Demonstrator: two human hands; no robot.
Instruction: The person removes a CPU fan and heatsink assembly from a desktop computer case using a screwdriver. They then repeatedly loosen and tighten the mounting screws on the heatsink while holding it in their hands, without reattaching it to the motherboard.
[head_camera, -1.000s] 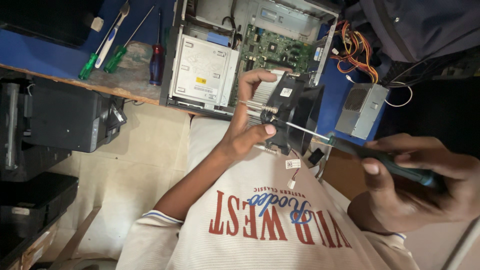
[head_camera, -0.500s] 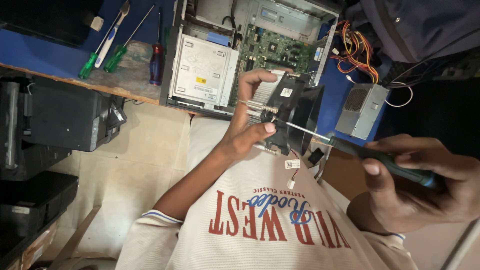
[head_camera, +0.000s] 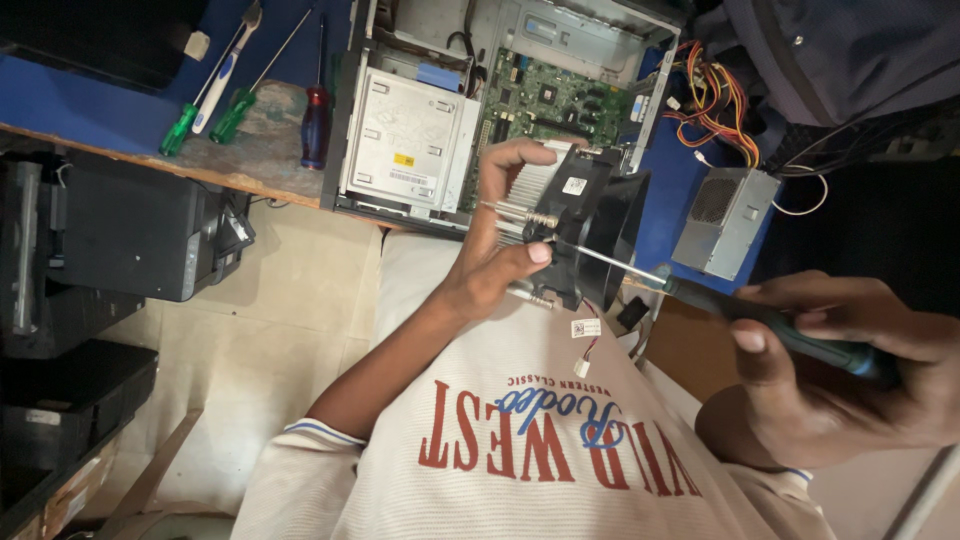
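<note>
"Looking down through the head view, I see the left hand (head_camera: 495, 245) holding a black fan-and-heatsink cooler (head_camera: 590, 225) up over the lap, just in front of the open computer case (head_camera: 420, 130)," I report.

"How are the fingers set?" asks the desk.

"The thumb is pressed on the near side of the cooler, and the forefinger curls over the top of the metal fins. The rest of that hand's fingers are hidden behind it."

"And the other hand?"

"The right hand (head_camera: 840, 370) is wrapped tight around the dark green handle of a screwdriver (head_camera: 700, 295), fingers closed together and thumb lying along the grip. The thin shaft slants up to the left, and its tip meets the cooler's frame beside the left thumb."

"What lies around?"

"The case sits on a blue table (head_camera: 80, 100), with its green board and silver drive cage showing. A grey power supply (head_camera: 725, 220) lies to its right, and coloured wires run up from it. Left of the case are two green-handled screwdrivers (head_camera: 235, 115) and a red-and-blue one (head_camera: 315, 125). A black printer (head_camera: 130, 235) stands below the table's edge."
</note>
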